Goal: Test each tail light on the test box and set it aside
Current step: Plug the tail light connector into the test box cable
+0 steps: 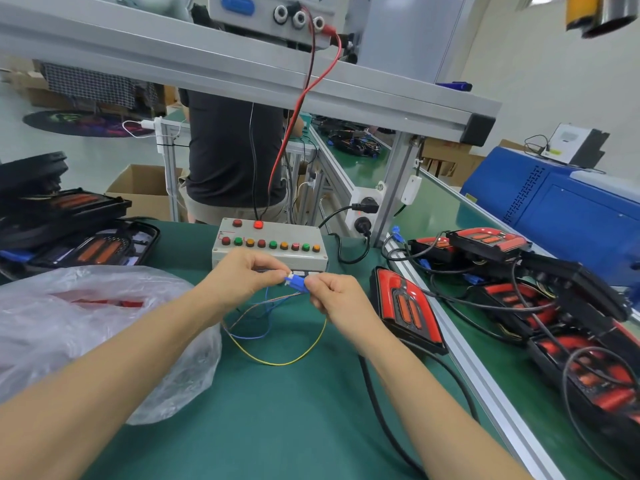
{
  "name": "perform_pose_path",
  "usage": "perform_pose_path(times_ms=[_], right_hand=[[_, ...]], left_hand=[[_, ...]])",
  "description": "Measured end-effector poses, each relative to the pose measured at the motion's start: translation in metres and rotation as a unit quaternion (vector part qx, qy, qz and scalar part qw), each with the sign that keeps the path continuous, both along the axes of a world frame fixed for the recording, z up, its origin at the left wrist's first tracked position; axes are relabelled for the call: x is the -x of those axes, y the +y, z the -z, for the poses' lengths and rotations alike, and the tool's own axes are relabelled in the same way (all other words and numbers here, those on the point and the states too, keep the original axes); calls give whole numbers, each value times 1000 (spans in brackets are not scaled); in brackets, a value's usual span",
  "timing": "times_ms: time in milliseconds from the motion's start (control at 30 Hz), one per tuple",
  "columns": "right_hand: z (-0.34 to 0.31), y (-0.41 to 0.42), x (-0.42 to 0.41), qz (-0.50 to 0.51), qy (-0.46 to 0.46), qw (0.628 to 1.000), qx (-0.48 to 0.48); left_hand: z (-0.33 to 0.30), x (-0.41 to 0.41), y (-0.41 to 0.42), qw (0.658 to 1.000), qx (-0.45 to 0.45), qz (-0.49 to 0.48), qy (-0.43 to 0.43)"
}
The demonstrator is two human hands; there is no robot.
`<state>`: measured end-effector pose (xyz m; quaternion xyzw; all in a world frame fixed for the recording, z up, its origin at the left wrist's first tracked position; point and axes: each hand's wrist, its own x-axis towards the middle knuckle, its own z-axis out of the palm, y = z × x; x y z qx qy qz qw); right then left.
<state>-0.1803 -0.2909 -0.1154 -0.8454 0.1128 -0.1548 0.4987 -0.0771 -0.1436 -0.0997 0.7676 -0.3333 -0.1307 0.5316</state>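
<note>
Connector [295,283] pinched between left hand [247,275] and right hand [334,294].

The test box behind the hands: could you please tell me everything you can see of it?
The test box is a pale grey, plastic-looking rectangular case lying flat on the green mat. Its top carries two red buttons at the back, the right one glowing, and a front row of nine red, green and orange ones. A red and a black lead enter its rear edge. At its front edge, the left hand and right hand pinch a blue connector.
</note>
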Motion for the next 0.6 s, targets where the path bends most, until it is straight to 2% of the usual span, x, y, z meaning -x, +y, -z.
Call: perform_pose_path(times_ms=[33, 67, 100, 133, 167, 233, 300, 333, 367, 433, 467, 533, 600], right_hand=[[1, 0, -2, 15, 4, 1000, -19], [2, -1, -6, 35, 9, 999, -38], [3, -2, -9, 52, 15, 997, -56], [2, -3, -13, 60, 23, 996, -69], [1, -3, -16, 59, 28, 994, -83], [-4, -3, -21, 44, 27, 988, -143], [-9, -5, -23, 51, 24, 980, -190], [-12, -8, -22, 64, 29, 982, -174], [-13, -12, -20, 80, 36, 987, -132], [-14, -22, -14, 119, 59, 991, 15], [-14, -25, -10, 141, 82, 980, 114], [-10, -29, -6, 190, 135, 934, 271], [-7, -28, -7, 220, 169, 891, 360]], left_hand=[[-2, 4, -2, 994, -49, -48, -88], [-5, 13, -3, 965, -90, -112, -218], [-11, 26, -3, 925, -72, -135, -347], [-21, 46, -3, 892, -17, -94, -442], [-28, 66, -3, 862, 38, -9, -505], [-29, 101, -2, 805, 37, 161, -569], [-16, 118, -2, 801, -116, 296, -507], [-5, 117, -1, 783, -196, 350, -476], [8, 108, -2, 746, -256, 372, -489], [24, 81, -4, 709, -311, 303, -555], [24, 69, -5, 685, -338, 269, -587], [22, 48, -10, 653, -365, 251, -615], [19, 36, -11, 626, -373, 258, -634]])
